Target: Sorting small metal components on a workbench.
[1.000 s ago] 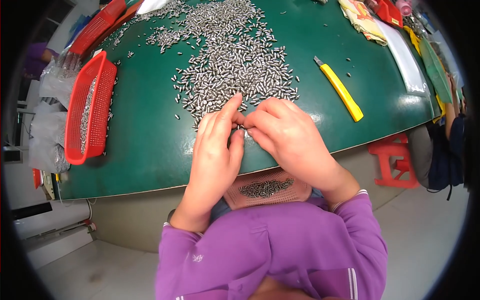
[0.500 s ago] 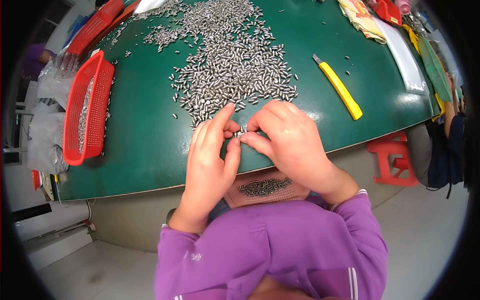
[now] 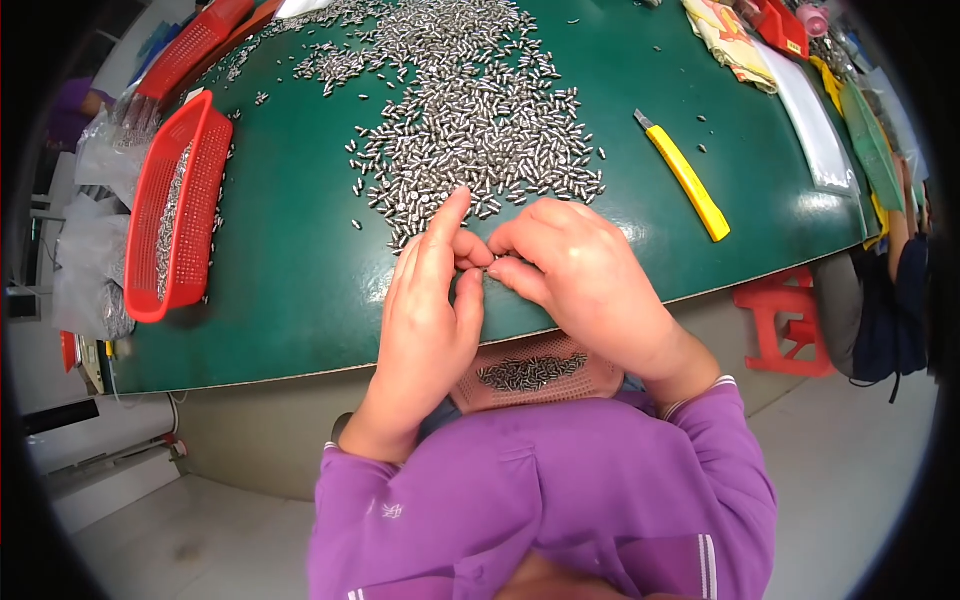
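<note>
A wide pile of small, silvery, pointed metal parts (image 3: 480, 130) spreads over the green table (image 3: 300, 290) in front of my hands. At the pile's near edge, my right hand (image 3: 585, 275) pinches thumb and forefinger together on a small metal part, mostly covered by the fingertips. Close beside it is my left hand (image 3: 430, 295), its forefinger stretched toward the pile and its thumb apart; another fingertip bends in near the right hand's pinch. Below the table edge, a pink mesh basket (image 3: 490, 398) with more metal parts sits at my lap.
A red basket (image 3: 140, 270) of metal parts stands on the left. To the right lies a yellow utility knife (image 3: 688, 185), blade exposed. Clear plastic sheets (image 3: 815, 140) and a patterned cloth (image 3: 728, 45) are at the far right. A red stool (image 3: 785, 325) stands beyond the table edge.
The metal parts between my fingertips, visible before, are now mostly hidden. My right thumb and forefinger have drawn closer together. The whole view has shifted slightly.
</note>
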Demonstrator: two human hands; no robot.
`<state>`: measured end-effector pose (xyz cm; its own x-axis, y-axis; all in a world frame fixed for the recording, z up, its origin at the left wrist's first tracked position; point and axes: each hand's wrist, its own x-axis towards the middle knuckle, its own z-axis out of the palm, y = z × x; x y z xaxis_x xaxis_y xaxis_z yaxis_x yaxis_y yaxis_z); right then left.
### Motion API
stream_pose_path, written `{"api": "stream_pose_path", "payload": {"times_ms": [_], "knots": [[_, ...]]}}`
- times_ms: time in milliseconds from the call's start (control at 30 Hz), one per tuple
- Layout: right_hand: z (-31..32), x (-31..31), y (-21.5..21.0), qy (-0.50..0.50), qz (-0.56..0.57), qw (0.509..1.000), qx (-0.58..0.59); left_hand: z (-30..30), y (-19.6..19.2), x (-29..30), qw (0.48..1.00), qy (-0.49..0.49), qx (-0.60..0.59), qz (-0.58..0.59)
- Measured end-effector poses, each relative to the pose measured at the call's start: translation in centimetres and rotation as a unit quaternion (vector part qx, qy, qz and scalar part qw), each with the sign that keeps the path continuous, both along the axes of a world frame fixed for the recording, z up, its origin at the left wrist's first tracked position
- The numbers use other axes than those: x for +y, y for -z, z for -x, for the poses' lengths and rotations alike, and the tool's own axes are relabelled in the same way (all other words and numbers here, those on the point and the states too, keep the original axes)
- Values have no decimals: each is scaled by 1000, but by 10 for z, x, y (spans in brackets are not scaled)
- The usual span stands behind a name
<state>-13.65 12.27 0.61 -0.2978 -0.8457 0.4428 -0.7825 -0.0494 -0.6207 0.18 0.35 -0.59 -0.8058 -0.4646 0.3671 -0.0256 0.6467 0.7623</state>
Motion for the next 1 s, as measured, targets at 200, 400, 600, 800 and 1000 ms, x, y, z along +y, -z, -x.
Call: {"api": "stream_pose_path", "payload": {"times_ms": [200,400,600,800,1000], "knots": [[0,3,-2,-19,-26,999,-16,-2,0,-2,1000,17,-8,-21],[2,6,-5,-31,-20,999,-22,-2,-2,1,1000,-11,8,2],[2,6,-3,-13,-10,999,-35,-3,-5,0,1000,-3,3,-17],[0,4,-2,-3,-11,1000,-17,-4,-5,-1,999,6,-3,-33],[-3,3,-1,-7,-18,999,-30,-4,-4,-1,999,5,-4,-42]]}}
